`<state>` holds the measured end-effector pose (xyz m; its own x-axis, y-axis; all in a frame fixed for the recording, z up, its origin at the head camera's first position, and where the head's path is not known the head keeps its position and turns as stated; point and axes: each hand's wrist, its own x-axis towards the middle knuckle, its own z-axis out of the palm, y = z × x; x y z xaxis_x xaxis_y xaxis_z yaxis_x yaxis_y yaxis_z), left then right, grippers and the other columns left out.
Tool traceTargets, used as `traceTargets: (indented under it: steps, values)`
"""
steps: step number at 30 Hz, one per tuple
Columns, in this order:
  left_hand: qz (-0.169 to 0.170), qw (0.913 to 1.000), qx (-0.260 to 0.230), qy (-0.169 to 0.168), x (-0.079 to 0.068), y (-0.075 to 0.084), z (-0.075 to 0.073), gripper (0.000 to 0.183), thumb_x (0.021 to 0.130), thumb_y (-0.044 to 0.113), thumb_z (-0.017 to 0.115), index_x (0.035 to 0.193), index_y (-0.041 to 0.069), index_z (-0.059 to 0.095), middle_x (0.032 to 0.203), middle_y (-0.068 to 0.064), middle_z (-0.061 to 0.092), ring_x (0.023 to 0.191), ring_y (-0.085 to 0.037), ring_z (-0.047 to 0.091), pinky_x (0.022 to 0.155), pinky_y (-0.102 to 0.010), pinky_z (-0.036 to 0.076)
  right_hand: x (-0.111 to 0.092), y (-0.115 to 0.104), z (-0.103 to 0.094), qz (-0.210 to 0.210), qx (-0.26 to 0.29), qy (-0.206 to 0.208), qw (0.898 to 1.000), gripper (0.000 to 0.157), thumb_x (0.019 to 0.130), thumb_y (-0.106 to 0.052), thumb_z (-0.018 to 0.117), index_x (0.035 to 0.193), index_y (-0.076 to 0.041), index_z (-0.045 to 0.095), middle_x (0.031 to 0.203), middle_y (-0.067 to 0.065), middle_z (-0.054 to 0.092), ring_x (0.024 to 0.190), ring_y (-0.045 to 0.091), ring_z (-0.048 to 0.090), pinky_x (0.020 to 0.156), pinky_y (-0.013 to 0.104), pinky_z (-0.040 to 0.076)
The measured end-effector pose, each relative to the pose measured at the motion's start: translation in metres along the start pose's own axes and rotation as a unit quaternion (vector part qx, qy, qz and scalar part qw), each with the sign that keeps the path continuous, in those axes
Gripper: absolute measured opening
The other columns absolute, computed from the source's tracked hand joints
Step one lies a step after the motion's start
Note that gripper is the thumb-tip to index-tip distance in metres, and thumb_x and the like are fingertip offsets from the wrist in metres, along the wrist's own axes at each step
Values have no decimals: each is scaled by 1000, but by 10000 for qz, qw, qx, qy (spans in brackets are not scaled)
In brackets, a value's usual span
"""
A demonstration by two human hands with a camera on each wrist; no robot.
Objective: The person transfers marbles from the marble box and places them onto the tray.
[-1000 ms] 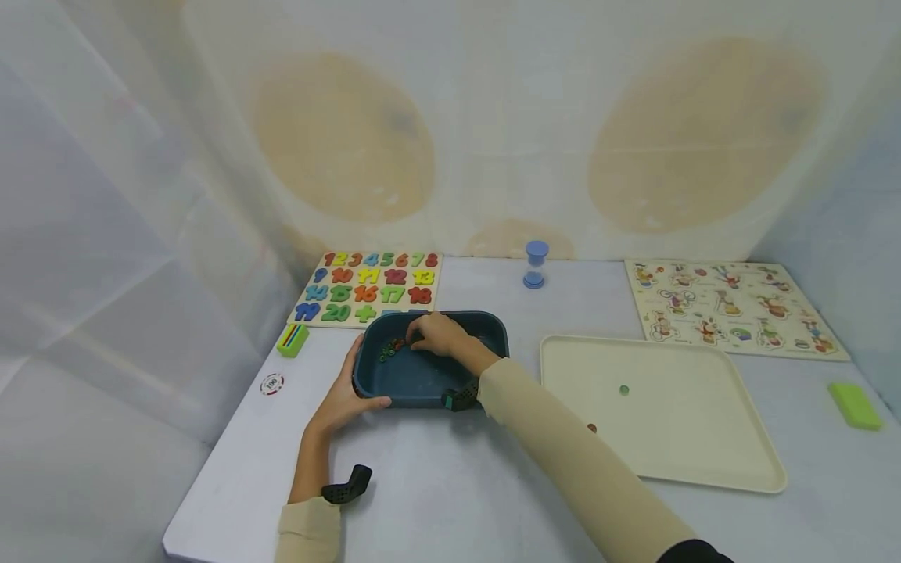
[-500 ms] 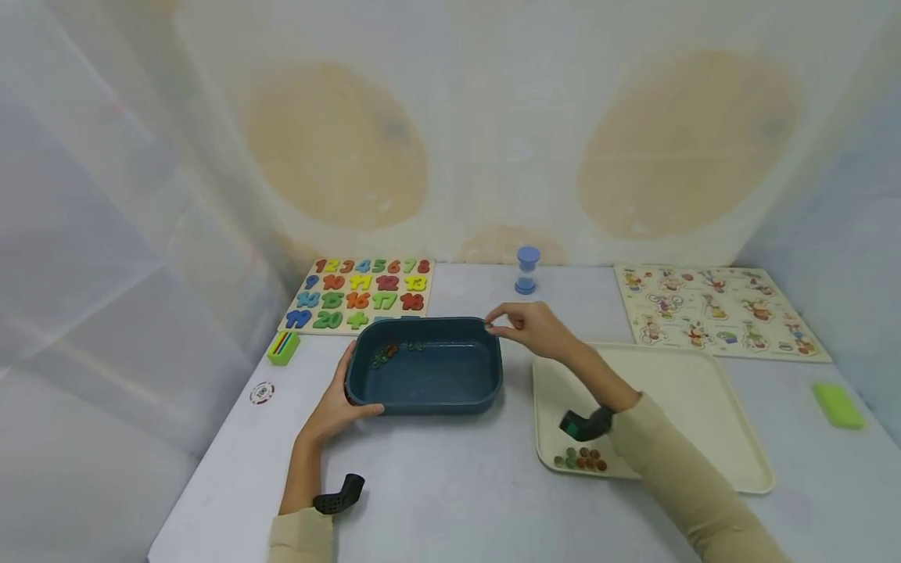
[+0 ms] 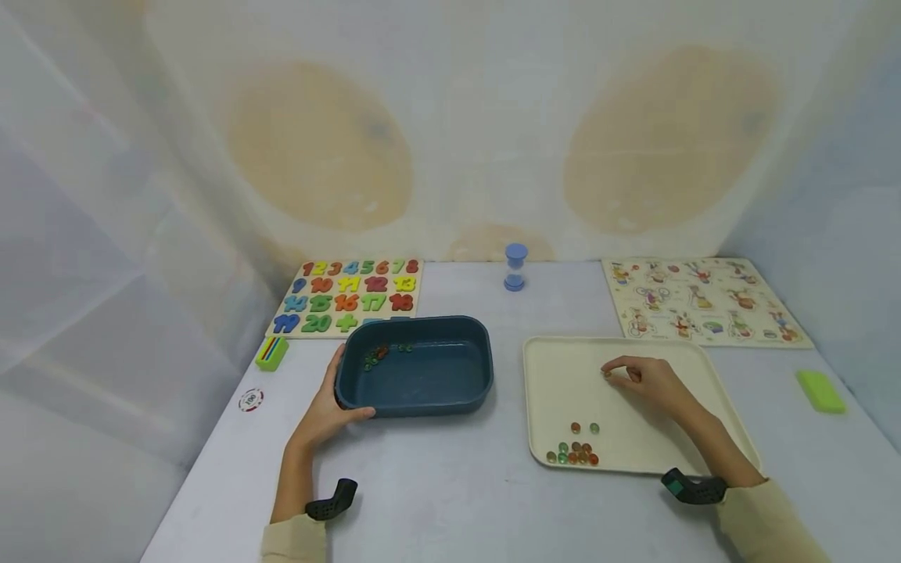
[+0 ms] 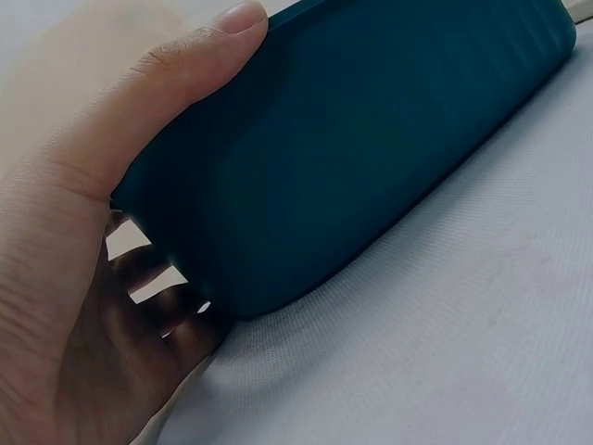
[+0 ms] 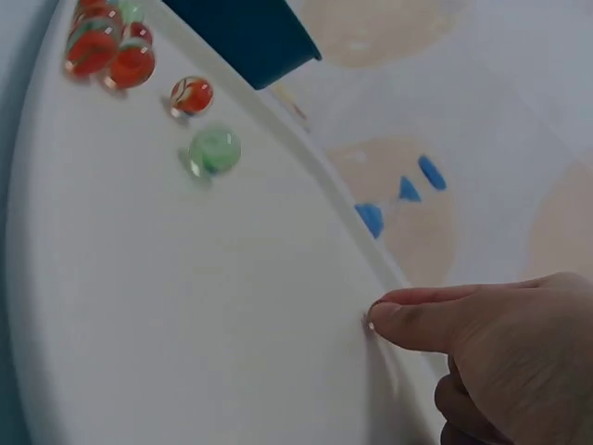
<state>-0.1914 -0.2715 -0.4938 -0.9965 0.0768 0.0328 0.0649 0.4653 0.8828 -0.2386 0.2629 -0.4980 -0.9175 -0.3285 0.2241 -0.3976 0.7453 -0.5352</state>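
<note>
Two hands are busy in the head view. The left hand [image 3: 332, 407] grips the dark blue basin [image 3: 431, 381] round its near corner. The right hand [image 3: 649, 381] is over the cream tray [image 3: 556, 383], thumb and forefinger narrowed on a tiny object, probably a marble [image 3: 606, 374]. A loose release could send it rolling, as the tray looks smooth and its rim low. Setting it down carelessly might also knock the loose pair, an orange marble [image 3: 576, 428] and a green marble [image 3: 594, 428], into the tray cluster [image 3: 573, 454] by the near corner, left of the right hand. The basin, between the hands, holds a basin cluster [image 3: 376, 356] of green and orange-red marbles close to the left hand, plus a few green ones [image 3: 405, 348] along the far wall.

From the left wrist, the thumb overlaps the basin's rim and the fingers curve behind its end wall. A tug or tilt from this hand would probably set the contents rolling; they are hidden here.

In the right wrist view, thumb and forefinger meet at the tips with only a sliver of the object showing, so a slip seems possible. Whether it touches the tray I cannot tell. Ahead of these fingers sit the loose pair, then the cluster, all inside the tray; the basin stands beyond its rim.
</note>
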Motion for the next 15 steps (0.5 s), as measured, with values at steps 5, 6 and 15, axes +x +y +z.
traceTargets:
  steps: [5,6,15]
  values:
    - [-32,9999,-98,-61,1,-1,1,110,66,20,79,142,40,1,150,-1,6,135,-33,11,98,-63,19,0,0,-2,-142,-84,229,9996,21,80,-22,67,100,-15,67,51,-9,30,45,2,22,41,21,25]
    - [-47,9999,-126,-73,1,0,1,110,66,19,79,142,39,1,150,-1,6,135,-33,11,99,-63,19,3,-3,-3,-187,-56,298,9994,22,80,-22,67,100,-15,67,51,-9,30,45,2,21,41,21,25]
    - [-82,9998,-99,-126,-7,26,-1,107,69,13,76,144,26,1,150,-8,5,134,-37,11,98,-63,20,72,-81,4,-926,867,292,9915,19,82,-26,64,99,-19,67,49,-8,33,43,4,26,41,21,27]
